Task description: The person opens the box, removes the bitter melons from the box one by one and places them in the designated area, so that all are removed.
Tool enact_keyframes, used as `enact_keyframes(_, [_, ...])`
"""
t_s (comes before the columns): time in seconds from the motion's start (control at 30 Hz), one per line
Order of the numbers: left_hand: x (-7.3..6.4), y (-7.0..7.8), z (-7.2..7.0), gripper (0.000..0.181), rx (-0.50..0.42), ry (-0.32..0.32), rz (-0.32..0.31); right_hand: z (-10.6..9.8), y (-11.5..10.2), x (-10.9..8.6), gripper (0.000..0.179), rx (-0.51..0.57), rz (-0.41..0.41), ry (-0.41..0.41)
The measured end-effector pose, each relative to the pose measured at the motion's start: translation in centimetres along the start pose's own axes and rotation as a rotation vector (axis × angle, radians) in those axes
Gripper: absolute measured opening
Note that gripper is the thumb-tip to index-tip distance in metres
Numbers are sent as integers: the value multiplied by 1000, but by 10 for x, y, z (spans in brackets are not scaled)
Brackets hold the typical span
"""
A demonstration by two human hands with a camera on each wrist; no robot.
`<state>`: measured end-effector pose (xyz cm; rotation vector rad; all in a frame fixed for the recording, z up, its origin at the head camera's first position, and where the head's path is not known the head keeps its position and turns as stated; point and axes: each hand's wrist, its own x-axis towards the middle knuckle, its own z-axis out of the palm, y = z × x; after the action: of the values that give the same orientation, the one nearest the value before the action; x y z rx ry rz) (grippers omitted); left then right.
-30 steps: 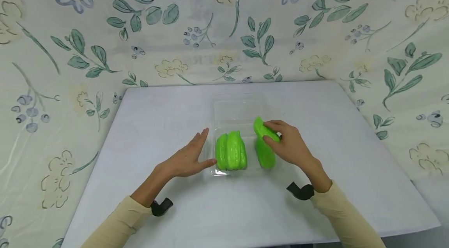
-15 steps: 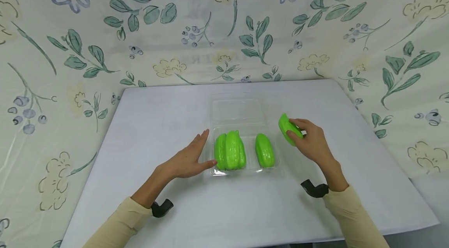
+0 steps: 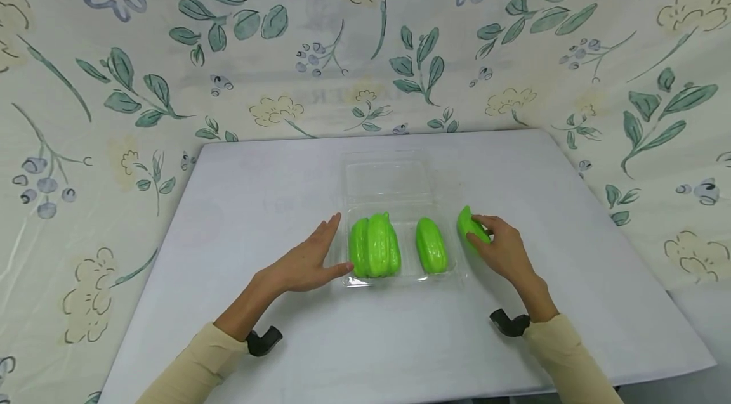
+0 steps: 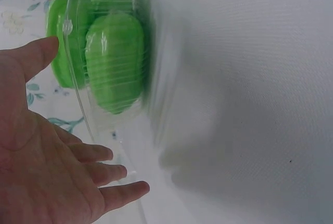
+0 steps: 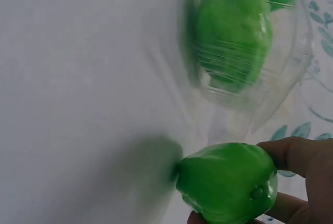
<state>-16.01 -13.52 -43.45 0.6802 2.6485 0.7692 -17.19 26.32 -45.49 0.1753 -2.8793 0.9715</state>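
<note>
My right hand [image 3: 502, 248] pinches a glossy, bright-green, elongated toy fruit [image 5: 226, 182] between thumb and fingers, just right of the clear plastic clamshell box [image 3: 408, 264]. In the right wrist view the fruit's far end meets its shadow on the tabletop. Inside the box, several similar green fruits [image 3: 377, 245] lie packed at the left, and one single fruit [image 3: 431, 245] lies at the right with a gap between. My left hand [image 3: 305, 258] stands with straight, spread fingers at the box's left side. Its thumb tip is right at the rim, beside the fruits.
The box's transparent lid [image 3: 388, 179] lies folded back flat behind it. All this is on a white-covered table [image 3: 274, 182], with a flower-patterned cloth [image 3: 320, 30] hanging behind and at the sides. The table's front edge runs close to my forearms.
My right hand has carried a green fruit from above the box's right part out over the right rim, then down toward the table. The left hand has stayed in place.
</note>
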Motion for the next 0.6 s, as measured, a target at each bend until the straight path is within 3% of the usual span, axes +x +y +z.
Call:
enact_keyframes(0.27, [0, -1, 1, 104, -4, 1, 4, 4, 0, -6, 50, -12, 3, -8])
enact_keyframes(0.6, [2, -1, 0, 103, -5, 5, 20, -8, -5, 0, 43, -56, -10, 8])
